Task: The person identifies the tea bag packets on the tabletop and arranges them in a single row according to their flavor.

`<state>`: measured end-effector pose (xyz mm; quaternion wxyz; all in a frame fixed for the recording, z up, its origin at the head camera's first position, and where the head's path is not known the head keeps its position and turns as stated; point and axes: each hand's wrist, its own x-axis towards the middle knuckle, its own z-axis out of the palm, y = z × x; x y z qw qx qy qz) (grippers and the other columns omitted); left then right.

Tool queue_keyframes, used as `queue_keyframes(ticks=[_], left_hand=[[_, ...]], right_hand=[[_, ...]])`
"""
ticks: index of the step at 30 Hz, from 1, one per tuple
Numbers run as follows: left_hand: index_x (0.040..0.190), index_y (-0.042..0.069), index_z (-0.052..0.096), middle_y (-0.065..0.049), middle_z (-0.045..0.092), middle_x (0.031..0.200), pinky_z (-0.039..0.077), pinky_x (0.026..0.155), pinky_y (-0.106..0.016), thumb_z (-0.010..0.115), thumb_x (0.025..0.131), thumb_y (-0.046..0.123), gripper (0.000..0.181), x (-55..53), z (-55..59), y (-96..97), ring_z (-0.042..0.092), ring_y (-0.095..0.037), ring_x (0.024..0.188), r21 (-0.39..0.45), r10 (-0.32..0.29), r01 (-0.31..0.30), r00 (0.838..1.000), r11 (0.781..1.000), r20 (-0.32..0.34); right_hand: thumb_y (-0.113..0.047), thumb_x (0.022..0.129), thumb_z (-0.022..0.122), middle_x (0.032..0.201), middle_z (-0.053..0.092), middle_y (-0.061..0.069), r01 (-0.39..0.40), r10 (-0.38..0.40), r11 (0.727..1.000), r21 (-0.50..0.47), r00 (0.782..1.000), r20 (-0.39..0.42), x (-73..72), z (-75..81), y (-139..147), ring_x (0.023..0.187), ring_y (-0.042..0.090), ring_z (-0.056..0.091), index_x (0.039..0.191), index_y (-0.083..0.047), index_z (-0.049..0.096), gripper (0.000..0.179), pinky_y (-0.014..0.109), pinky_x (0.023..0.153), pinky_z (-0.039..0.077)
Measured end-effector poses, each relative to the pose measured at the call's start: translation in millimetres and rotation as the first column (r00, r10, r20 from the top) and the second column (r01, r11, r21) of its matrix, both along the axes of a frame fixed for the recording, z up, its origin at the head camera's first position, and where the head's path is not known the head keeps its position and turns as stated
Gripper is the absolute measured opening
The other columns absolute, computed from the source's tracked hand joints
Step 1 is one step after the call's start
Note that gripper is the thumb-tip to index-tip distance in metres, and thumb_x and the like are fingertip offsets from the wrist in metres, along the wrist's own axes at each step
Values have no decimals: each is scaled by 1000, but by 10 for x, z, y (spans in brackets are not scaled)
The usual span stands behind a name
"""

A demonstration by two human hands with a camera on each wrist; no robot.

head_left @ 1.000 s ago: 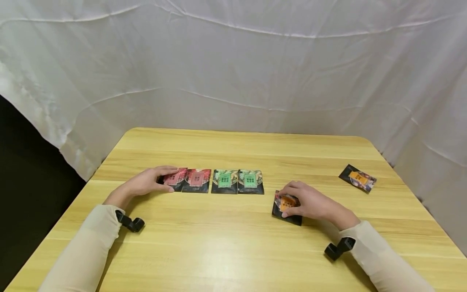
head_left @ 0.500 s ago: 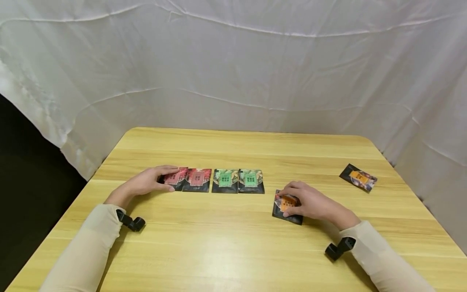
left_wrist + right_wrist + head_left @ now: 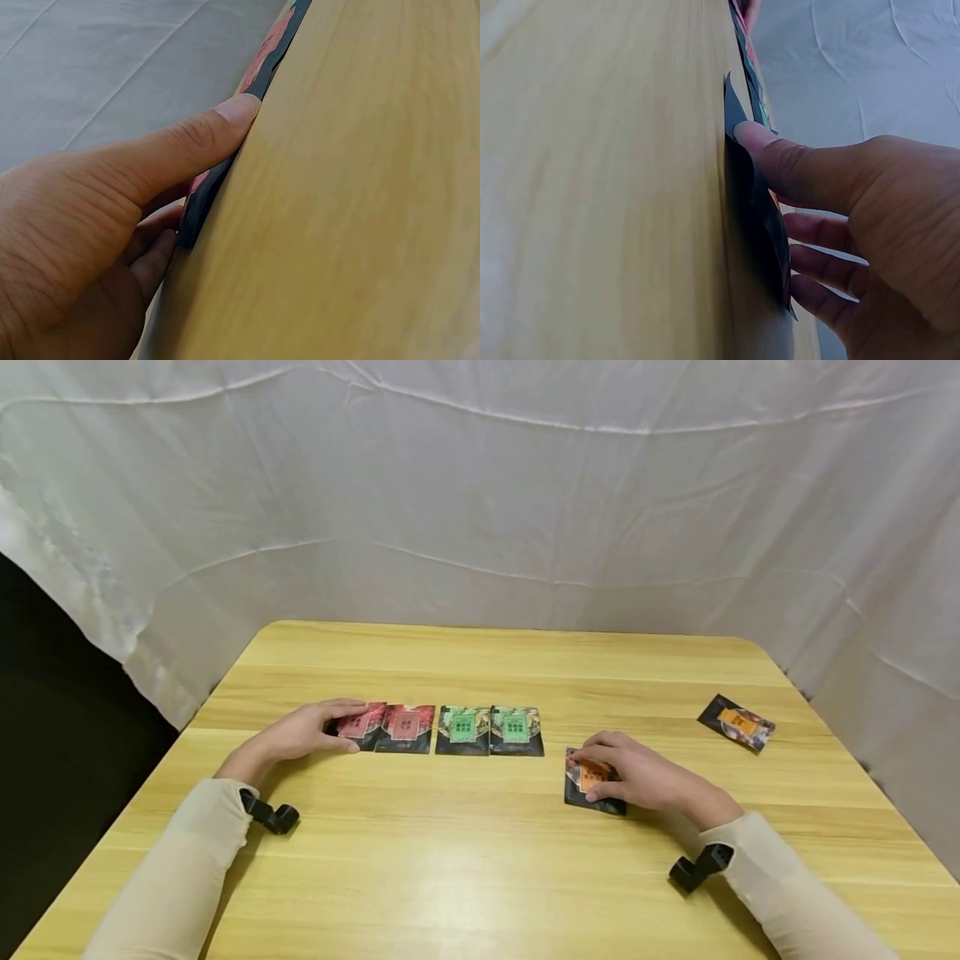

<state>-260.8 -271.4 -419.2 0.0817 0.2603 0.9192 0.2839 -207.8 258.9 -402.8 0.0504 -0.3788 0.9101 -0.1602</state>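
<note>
At the left end of a row of flat sachets, my left hand (image 3: 303, 732) rests on a pink-labelled sachet (image 3: 369, 723). Its straight thumb presses the near edge, while the index finger lies along the far side. A second pink sachet (image 3: 406, 729) and two green-labelled sachets (image 3: 463, 731) continue the row rightward. My right hand (image 3: 647, 774) holds an orange-labelled sachet (image 3: 581, 789) between thumb and fingers, nearer to me than the row. In the right wrist view this sachet (image 3: 759, 210) bows up off the wooden table, the thumb on its near edge.
Another orange-labelled sachet (image 3: 737, 724) lies askew toward the right back of the wooden table (image 3: 420, 860). A pale grey cloth (image 3: 480, 527) hangs behind the table's far edge. Each wrist wears a small black camera (image 3: 279, 818).
The orange-labelled sachet in my right hand has shifted slightly right and away from me, and turned a little straighter. My left hand stays in place on the pink sachet.
</note>
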Motion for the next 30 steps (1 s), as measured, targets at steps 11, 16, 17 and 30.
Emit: queue_keyframes(ticks=[11,16,17,30], left_hand=[[148,12,46,-16,40,151,27,110,-58,75,85,43,76,-25,-1,20,32,-41,139,3,4,-4,1000,1000,24],[148,12,46,-16,39,151,27,110,-58,75,85,43,76,-24,-2,12,32,-40,139,6,9,-10,1000,1000,28],[148,12,46,-16,40,151,27,110,-58,75,85,43,76,-23,1,13,32,-41,139,10,9,-9,1000,1000,29],[147,12,46,-17,39,151,26,110,-59,75,85,43,75,-13,0,7,32,-41,139,17,12,-12,999,1000,37]], right_hand=[[-34,92,69,134,52,11,42,-42,999,3,999,32,-38,-7,21,120,30,50,139,-11,57,54,51,97,45],[-35,92,69,135,52,11,44,-44,999,5,998,35,-90,-1,12,121,31,50,140,-10,56,55,51,97,45],[-34,92,69,135,52,11,44,-44,999,4,998,35,-105,-1,10,121,31,50,140,-10,56,55,51,97,45],[-32,94,66,136,51,14,59,-58,998,-11,997,47,-365,-11,-29,123,35,50,140,-8,56,53,54,99,43]])
